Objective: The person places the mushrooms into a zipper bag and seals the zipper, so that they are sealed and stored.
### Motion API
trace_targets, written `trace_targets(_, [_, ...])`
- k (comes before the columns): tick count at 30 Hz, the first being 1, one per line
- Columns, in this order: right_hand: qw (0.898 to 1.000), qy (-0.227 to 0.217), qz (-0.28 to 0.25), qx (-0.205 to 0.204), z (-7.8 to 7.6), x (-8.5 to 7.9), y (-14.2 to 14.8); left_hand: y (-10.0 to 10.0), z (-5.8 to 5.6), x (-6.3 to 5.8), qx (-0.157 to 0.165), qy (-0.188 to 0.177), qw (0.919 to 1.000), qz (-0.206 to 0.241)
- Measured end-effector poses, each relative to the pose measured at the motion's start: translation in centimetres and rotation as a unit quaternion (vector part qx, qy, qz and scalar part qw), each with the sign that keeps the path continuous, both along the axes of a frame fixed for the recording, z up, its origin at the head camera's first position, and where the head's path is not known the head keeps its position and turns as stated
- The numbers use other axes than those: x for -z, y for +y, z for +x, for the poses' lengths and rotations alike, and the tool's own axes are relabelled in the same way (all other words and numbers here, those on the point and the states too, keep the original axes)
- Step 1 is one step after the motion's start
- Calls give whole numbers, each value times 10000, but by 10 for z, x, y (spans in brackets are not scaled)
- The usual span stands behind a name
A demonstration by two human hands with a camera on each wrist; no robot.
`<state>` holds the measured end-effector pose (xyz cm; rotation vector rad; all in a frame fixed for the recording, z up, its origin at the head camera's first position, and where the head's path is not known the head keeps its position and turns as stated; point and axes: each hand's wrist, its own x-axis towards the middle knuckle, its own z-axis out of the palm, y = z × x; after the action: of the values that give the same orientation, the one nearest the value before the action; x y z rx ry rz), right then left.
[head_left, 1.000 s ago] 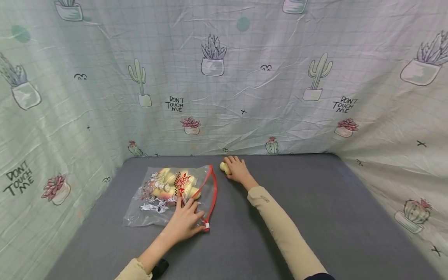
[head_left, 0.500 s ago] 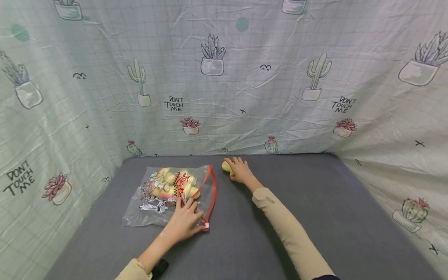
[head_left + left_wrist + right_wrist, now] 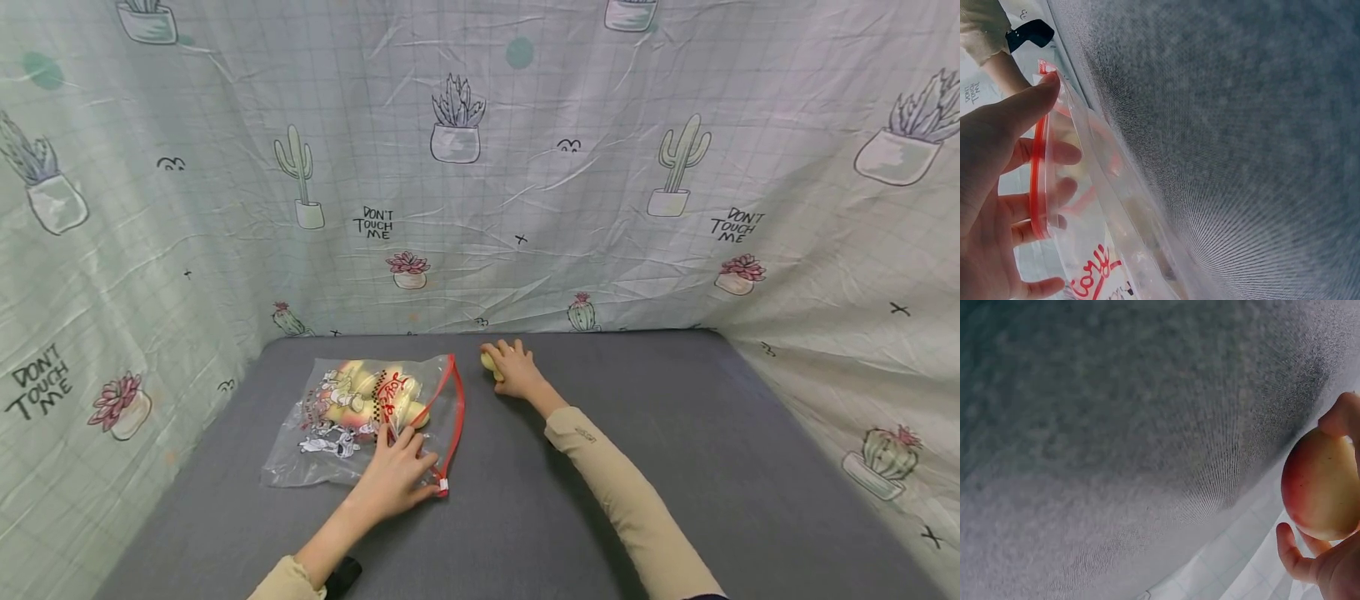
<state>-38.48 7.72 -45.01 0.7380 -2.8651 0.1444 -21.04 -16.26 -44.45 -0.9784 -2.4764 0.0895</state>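
Observation:
A clear zip bag (image 3: 292, 454) with a red zip edge and printed figures lies on the table's left half. Several yellow and reddish fruits (image 3: 363, 383) show through its plastic. My left hand (image 3: 393, 479) holds the bag near its opening, the thumb beside the white slider (image 3: 443, 484). In the left wrist view, fingers show through the plastic behind the red zip strip (image 3: 1037, 172). Near the table's back edge my right hand (image 3: 517, 372) grips a yellow fruit with a red blush (image 3: 1319, 484), its exact kind unclear. The hand covers most of it in the head view.
Both hands work on a dark grey table (image 3: 675, 433). A cloth curtain (image 3: 525, 192) printed with cactus pots stands along its back and sides. A black object (image 3: 343, 575) sits by the left wrist.
My right hand has shifted slightly right and toward me with the fruit, covering more of it. The left hand and bag stay as they were.

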Motion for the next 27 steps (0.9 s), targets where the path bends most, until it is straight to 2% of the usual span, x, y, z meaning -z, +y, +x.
trace_targets(6, [9993, 59, 67, -362, 5, -2, 4, 0, 0, 0, -50, -36, 10000, -41])
trace_targets(12, [9984, 248, 103, -504, 14, -6, 6, 0, 1, 0, -44, -37, 10000, -50])
trace_targets(19, [9917, 967, 50, -850, 24, -9, 7, 0, 0, 1, -25, -37, 10000, -45])
trace_targets(27, [9814, 1635, 103, -999, 34, -10, 5, 0, 0, 1, -7, -71, 10000, -49])
